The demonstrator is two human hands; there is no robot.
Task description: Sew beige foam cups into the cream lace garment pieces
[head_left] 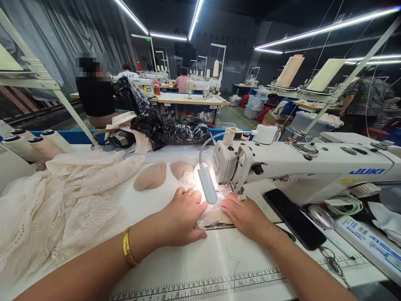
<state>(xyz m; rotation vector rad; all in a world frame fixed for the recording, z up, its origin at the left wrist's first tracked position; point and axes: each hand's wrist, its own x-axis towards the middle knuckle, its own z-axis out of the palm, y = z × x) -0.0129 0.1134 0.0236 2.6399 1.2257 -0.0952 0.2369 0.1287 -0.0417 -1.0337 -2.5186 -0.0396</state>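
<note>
While pale, brightly lit fabric (220,195) lies two o'clock from the left hand (184,214), ten from the right hand (247,215), both grips are unclear.

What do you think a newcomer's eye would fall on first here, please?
Probably the lit lamp, glowing above the gap between left hand and right hand, beside the sewing machine. Next might come the cream lace heaped on the left of the table, then the shiny black bag at its far edge.
</note>
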